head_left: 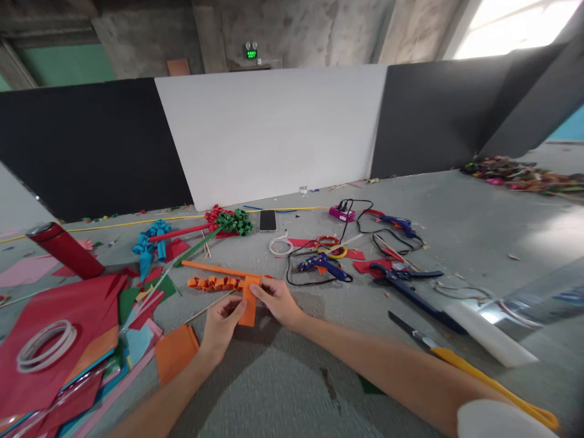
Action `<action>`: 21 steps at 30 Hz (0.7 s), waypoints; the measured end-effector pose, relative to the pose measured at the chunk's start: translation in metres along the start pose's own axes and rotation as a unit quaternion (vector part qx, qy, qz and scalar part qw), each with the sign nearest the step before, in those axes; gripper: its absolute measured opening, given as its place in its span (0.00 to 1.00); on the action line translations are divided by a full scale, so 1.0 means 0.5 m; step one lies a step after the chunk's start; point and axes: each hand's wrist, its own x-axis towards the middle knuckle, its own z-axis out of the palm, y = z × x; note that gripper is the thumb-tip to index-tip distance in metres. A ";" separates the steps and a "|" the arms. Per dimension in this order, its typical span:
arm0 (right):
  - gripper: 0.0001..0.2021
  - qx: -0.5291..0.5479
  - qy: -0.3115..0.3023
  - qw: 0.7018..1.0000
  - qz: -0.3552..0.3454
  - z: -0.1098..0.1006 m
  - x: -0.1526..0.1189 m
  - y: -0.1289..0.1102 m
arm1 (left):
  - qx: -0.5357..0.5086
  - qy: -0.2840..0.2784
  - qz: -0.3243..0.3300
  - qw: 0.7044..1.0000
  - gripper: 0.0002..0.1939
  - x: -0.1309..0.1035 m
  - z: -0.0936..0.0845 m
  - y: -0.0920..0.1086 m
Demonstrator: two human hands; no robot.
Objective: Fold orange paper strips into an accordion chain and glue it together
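An orange paper strip (pixel 249 309) hangs upright between my two hands. My left hand (pixel 223 317) pinches its left edge with thumb and fingers. Higher up, my right hand (pixel 275 297) grips the strip's right side near its top. Just behind lie a row of curled orange paper loops (pixel 214 283) and a slim orange paper-covered stick (pixel 212 266); the strip's top overlaps them in view, and I cannot tell whether they touch. Beside my left forearm sits a stack of orange paper squares (pixel 176 353). A thin wooden stick (pixel 207 307) rests near my left hand.
Red paper sheets (pixel 86 310) and a red bottle (pixel 68 249) are at left. Red and green paper flowers (pixel 235 222) and a phone (pixel 268 220) lie ahead. Glue guns (pixel 326 266) with cords, blue-handled pliers (pixel 406 286) and a yellow-handled knife (pixel 469 365) are at right.
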 end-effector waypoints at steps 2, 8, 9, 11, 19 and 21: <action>0.24 -0.019 -0.012 1.000 -0.011 0.000 0.000 0.001 | -0.009 0.005 -0.001 1.000 0.13 0.001 0.000 -0.002; 0.25 -0.035 -0.031 0.999 -0.007 0.001 0.000 -0.001 | -0.007 0.008 -0.016 1.000 0.14 0.000 -0.003 -0.004; 0.25 -0.032 -0.032 0.999 -0.006 0.001 -0.001 -0.003 | -0.006 0.007 -0.015 1.000 0.14 0.000 -0.003 -0.005; 0.25 -0.028 -0.031 0.999 -0.006 0.001 -0.001 -0.007 | -0.004 0.004 -0.010 1.000 0.14 0.001 -0.004 -0.009; 0.24 -0.040 -0.048 0.998 -0.006 0.000 -0.002 -0.010 | -0.016 -0.008 -0.007 1.000 0.16 0.002 -0.004 -0.011; 0.24 -0.043 -0.049 0.998 -0.006 -0.001 -0.002 -0.006 | -0.010 -0.008 -0.004 1.000 0.16 0.002 -0.005 -0.011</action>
